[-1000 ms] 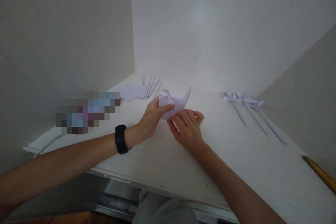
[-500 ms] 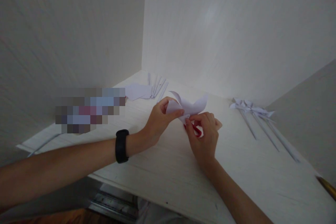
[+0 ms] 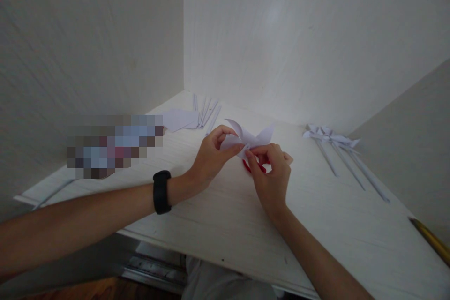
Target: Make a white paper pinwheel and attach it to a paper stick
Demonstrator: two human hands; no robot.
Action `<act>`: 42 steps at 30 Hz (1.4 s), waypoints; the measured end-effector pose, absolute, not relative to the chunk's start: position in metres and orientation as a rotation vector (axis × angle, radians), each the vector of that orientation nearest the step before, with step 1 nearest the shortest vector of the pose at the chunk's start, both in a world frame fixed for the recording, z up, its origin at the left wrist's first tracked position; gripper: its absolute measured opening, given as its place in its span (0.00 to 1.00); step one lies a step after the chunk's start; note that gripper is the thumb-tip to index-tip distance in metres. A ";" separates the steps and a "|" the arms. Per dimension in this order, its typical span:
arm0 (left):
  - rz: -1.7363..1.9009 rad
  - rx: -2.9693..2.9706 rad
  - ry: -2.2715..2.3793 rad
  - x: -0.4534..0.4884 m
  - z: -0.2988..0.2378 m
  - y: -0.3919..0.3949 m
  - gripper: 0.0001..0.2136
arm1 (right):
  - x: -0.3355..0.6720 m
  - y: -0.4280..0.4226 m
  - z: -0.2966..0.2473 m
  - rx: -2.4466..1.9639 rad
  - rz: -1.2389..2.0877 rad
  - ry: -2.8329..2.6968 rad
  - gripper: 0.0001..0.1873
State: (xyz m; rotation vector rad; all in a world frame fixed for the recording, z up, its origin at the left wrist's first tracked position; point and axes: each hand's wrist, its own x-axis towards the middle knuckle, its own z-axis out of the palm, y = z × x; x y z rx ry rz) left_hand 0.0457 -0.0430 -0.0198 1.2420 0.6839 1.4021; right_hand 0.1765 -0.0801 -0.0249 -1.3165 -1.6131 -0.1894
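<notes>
A folded white paper piece (image 3: 251, 139) with curled flaps is held just above the white desk (image 3: 218, 215) between both hands. My left hand (image 3: 211, 157), with a black band on its wrist, pinches the paper's left side. From the right, my right hand (image 3: 272, 176) pinches the paper's centre with thumb and forefinger. Something red (image 3: 248, 167) shows under the right hand's fingers; I cannot tell what it is.
Finished white paper pinwheels on sticks (image 3: 333, 143) lie at the right. Rolled paper sticks (image 3: 206, 112) and a flat paper sheet (image 3: 177, 119) lie at the back left corner. A yellow rod (image 3: 431, 241) pokes in at the right edge. Walls close in on three sides.
My right hand rose from lying flat beside the paper to pinching its centre. The left hand kept its grip. The view shifted slightly.
</notes>
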 end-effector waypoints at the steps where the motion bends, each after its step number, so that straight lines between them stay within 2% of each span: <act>1: 1.402 1.250 0.682 0.046 -0.020 -0.043 0.13 | 0.177 -0.080 -0.025 -1.321 -0.185 -1.608 0.08; 24: 1.360 1.387 0.664 0.044 -0.016 -0.043 0.10 | 0.180 -0.080 -0.025 -1.358 -0.017 -1.575 0.11; 42: 1.266 1.371 0.602 0.045 -0.011 -0.044 0.16 | 0.180 -0.081 -0.023 -1.370 0.024 -1.547 0.10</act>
